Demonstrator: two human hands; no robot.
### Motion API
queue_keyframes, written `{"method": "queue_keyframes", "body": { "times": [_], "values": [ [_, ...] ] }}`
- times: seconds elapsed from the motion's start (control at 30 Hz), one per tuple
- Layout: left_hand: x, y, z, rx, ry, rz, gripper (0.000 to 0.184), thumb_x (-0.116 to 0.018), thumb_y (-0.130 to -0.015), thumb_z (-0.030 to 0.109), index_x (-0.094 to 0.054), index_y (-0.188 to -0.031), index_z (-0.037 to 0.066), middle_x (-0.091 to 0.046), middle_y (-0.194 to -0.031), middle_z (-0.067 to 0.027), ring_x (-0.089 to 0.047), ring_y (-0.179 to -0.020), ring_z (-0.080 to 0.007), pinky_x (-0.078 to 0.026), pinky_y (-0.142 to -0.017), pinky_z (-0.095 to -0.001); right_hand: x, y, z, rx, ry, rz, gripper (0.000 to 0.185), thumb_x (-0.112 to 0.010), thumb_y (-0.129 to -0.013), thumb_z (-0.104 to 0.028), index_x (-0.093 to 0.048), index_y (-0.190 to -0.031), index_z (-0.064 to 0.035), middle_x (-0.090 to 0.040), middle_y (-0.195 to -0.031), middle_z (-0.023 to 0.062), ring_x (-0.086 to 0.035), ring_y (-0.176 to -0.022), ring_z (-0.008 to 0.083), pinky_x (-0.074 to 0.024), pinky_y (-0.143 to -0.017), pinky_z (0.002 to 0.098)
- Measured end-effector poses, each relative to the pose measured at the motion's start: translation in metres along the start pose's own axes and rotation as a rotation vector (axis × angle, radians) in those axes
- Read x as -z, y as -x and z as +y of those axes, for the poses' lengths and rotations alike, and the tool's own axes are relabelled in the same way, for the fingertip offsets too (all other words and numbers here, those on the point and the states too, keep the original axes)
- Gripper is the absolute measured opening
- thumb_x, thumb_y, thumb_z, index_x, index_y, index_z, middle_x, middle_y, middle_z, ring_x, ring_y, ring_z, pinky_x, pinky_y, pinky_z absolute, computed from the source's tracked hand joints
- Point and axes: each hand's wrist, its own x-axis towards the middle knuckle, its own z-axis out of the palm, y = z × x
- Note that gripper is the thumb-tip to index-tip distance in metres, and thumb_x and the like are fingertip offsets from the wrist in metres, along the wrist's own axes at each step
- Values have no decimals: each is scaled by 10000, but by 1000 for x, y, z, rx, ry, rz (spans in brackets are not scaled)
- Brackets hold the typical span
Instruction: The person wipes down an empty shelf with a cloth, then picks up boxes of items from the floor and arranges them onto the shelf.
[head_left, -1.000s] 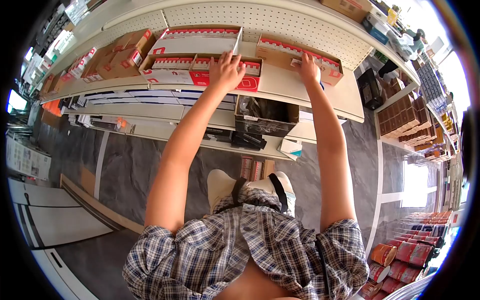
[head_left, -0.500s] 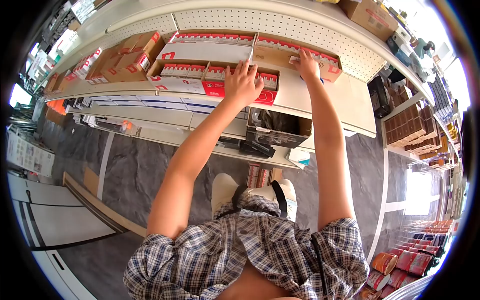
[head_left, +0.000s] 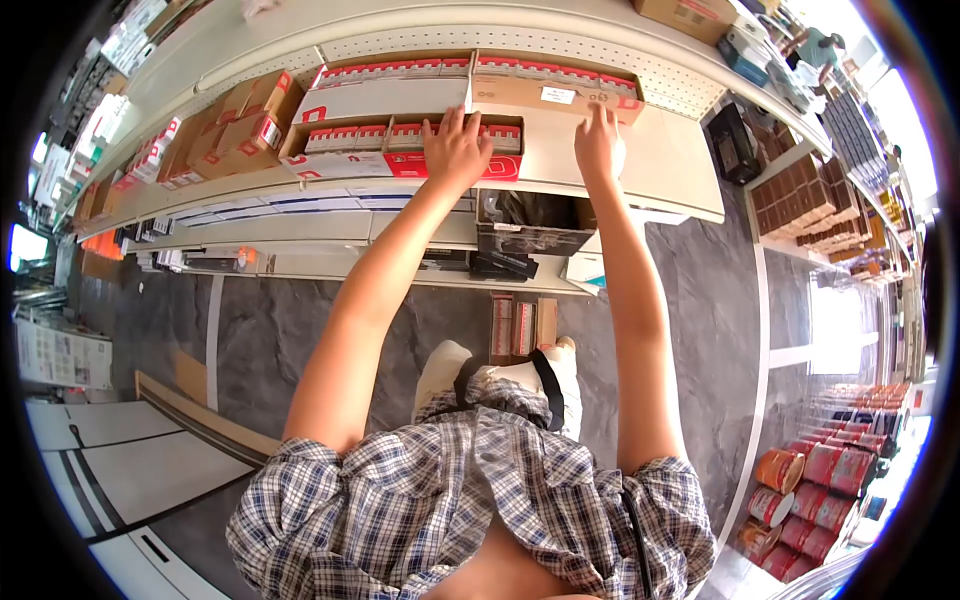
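Brown carton (head_left: 525, 93) and red carton (head_left: 405, 165), both holding rows of red-and-white packs (head_left: 530, 68), sit before you on the broad shelf (head_left: 660, 155). Behind them runs the pegboard (head_left: 685, 85). Your brown carton stands at the back, end to end with a white carton (head_left: 390, 100) on its left. Nearer you, the red carton sits in front of that white carton, beside a white-fronted carton (head_left: 335, 168) further left. Your left hand (head_left: 457, 150) is over the red carton, fingers spread apart above its packs; whether they press down, you cannot tell. Your right hand (head_left: 600, 152) is at the brown carton's front, toward its right end, fingers reaching forward, loosely apart; contact cannot be made out. Smallest is the white label (head_left: 557, 95) on the brown carton's face, just left of your right hand's fingers.
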Motion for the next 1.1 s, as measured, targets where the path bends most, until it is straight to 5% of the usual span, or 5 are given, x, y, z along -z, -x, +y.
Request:
{"method": "queue_keyframes", "body": {
  "times": [0.33, 0.6, 0.73, 0.87, 1.1],
  "values": [
    [46, 83, 46, -261, 352, 298, 341, -563, -677, -5, -541, -1010, 64, -521, -1044, -99, -503, -982, -293, -386, -874, -417, 14, 143, 65, -134, -496, -200, 136, -538, -847, -151, -581, -955, -80, -628, -796, 134, -613, -737, 305, -481, -651, 370],
    [2, 216, 131, 65, 391, 176, 302, -544, -675, -30, -534, -964, 60, -530, -962, -101, -537, -869, -302, -432, -727, -419, 38, 212, 151, -218, -582, -627, 152, -534, -865, -180, -621, -931, -74, -628, -664, 103, -603, -591, 207, -456, -561, 319],
    [-5, 283, 168, 247, 393, 50, 295, -546, -680, -26, -540, -962, 63, -536, -960, -99, -544, -875, -299, -438, -727, -412, 36, 262, 209, -623, -695, -730, 185, -596, -822, -190, -645, -892, -26, -585, -648, 54, -547, -574, 129, -421, -514, 265],
    [-12, 336, 177, 363, 395, 8, 294, -527, -681, -80, -545, -939, 61, -547, -953, -108, -550, -813, -309, -451, -707, -403, 21, 298, 256, -1523, -1122, -967, 249, -653, -809, -250, -617, -926, -33, -600, -781, 78, -594, -707, 185, -497, -621, 312],
    [-73, 434, 177, 600, 247, -205, 271, -584, -699, 10, -550, -961, 71, -549, -968, -108, -555, -883, -307, -459, -747, -418, -16, 393, 276, -1483, -1173, -1241, 252, -587, -836, -148, -561, -1066, -49, -625, -834, 97, -615, -761, 206, -519, -684, 340]
  ]
}}
